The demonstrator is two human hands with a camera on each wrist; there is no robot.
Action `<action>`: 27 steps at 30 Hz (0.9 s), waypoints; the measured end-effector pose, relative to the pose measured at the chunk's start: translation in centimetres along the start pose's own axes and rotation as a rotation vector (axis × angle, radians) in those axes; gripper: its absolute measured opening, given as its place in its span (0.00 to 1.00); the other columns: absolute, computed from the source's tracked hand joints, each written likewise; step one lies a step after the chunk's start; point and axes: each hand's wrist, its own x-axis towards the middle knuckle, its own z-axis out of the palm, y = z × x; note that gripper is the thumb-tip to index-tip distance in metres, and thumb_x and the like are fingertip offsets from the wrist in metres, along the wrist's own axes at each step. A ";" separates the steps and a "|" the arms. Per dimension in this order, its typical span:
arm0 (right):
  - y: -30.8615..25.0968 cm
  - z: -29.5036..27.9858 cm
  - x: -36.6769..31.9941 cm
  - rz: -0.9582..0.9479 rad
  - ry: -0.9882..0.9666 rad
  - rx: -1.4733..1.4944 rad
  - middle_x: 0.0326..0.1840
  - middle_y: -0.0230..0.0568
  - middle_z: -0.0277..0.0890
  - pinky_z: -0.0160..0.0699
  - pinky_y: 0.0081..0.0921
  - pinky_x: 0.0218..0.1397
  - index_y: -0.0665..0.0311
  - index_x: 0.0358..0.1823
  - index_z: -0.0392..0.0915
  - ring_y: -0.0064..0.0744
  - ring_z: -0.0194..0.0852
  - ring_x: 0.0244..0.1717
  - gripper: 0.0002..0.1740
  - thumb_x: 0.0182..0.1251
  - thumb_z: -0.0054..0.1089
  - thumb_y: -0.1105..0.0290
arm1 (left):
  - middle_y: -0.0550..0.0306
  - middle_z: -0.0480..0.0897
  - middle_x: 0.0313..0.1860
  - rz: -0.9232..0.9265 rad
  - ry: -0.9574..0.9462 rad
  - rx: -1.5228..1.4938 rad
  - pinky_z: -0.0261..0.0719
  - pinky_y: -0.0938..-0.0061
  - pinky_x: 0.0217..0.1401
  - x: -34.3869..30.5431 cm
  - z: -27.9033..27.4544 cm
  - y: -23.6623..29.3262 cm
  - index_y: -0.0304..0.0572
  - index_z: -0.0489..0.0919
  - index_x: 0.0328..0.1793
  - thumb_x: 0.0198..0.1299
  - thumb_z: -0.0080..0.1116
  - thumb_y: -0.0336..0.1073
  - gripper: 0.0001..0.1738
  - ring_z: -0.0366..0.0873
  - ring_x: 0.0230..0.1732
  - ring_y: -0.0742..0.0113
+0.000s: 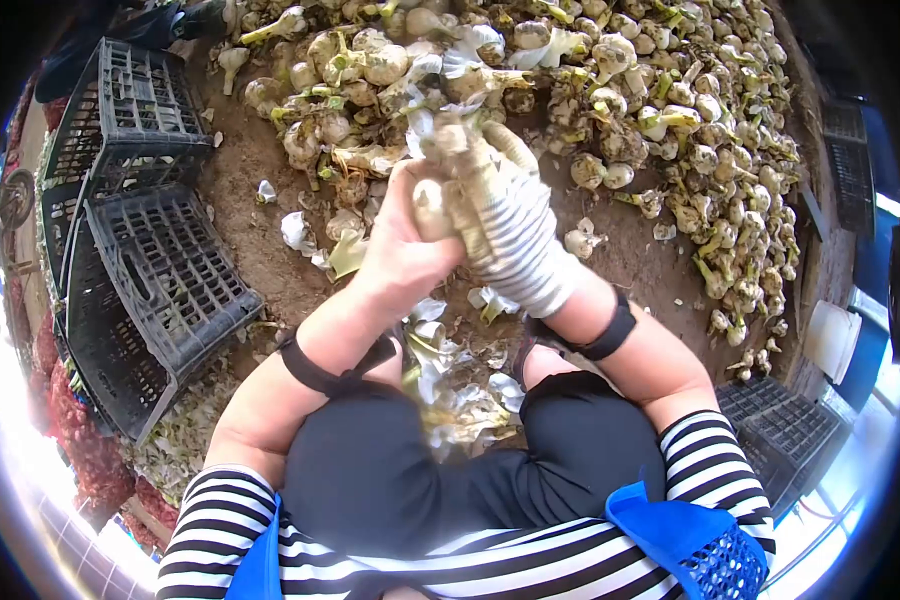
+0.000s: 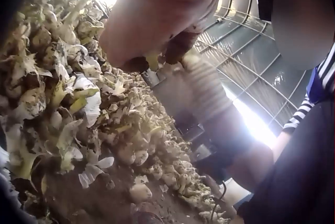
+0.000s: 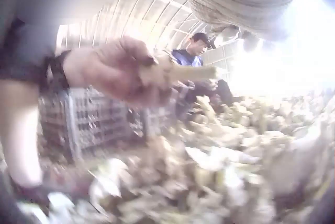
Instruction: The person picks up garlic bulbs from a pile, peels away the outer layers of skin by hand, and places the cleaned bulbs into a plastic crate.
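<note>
In the head view, the bare left hand (image 1: 410, 235) curls round a white garlic bulb (image 1: 432, 208) just above the centre, towards 12 o'clock. The right hand (image 1: 518, 225), in a striped knit glove (image 1: 525, 240), meets it from the 1 o'clock side with bent fingers (blur hides the tips, so I cannot tell whether it grips anything). In the right wrist view, a stem (image 3: 194, 73) juts towards 3 o'clock from the left hand.

A heap of garlic (image 1: 710, 150) spreads from 11 to 3 o'clock on the dirt floor (image 1: 630, 250). Papery peels (image 1: 430, 350) lie between the shins at 6 o'clock. Black plastic crates (image 1: 165, 265) stand at 9 to 10 o'clock; another person (image 3: 191, 51) in a cap (image 3: 201, 38) appears beyond the heap.
</note>
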 end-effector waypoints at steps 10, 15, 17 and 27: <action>2.1 -1.3 -0.8 -0.170 -0.070 0.015 0.32 0.33 0.72 0.67 0.37 0.49 0.51 0.62 0.68 0.39 0.70 0.42 0.35 0.46 0.60 0.70 | 0.60 0.71 0.49 -0.056 0.101 -0.083 0.70 0.78 0.50 0.1 0.0 1.8 0.43 0.62 0.62 0.41 0.54 0.18 0.36 0.70 0.47 0.72; 2.4 -0.6 -1.2 -0.192 -0.224 -0.076 0.29 0.32 0.71 0.65 0.35 0.41 0.58 0.62 0.68 0.37 0.69 0.35 0.36 0.44 0.59 0.66 | 0.60 0.71 0.49 -0.159 0.069 -0.025 0.67 0.79 0.50 0.1 -0.8 1.0 0.39 0.59 0.65 0.41 0.54 0.19 0.40 0.69 0.47 0.71; 2.1 -0.5 -1.0 -0.192 -0.240 -0.099 0.29 0.31 0.71 0.65 0.35 0.41 0.59 0.61 0.68 0.36 0.69 0.35 0.36 0.44 0.59 0.66 | 0.60 0.71 0.51 -0.166 0.062 0.040 0.66 0.79 0.53 0.1 -1.1 0.9 0.38 0.61 0.64 0.42 0.54 0.21 0.37 0.68 0.50 0.72; 2.0 0.4 0.1 0.062 0.016 0.110 0.34 0.34 0.72 0.71 0.32 0.39 0.58 0.62 0.66 0.33 0.71 0.36 0.34 0.48 0.61 0.72 | 0.47 0.78 0.48 -0.373 -0.007 -0.417 0.76 0.67 0.52 0.9 -2.3 1.6 0.34 0.68 0.58 0.61 0.53 0.50 0.29 0.79 0.47 0.60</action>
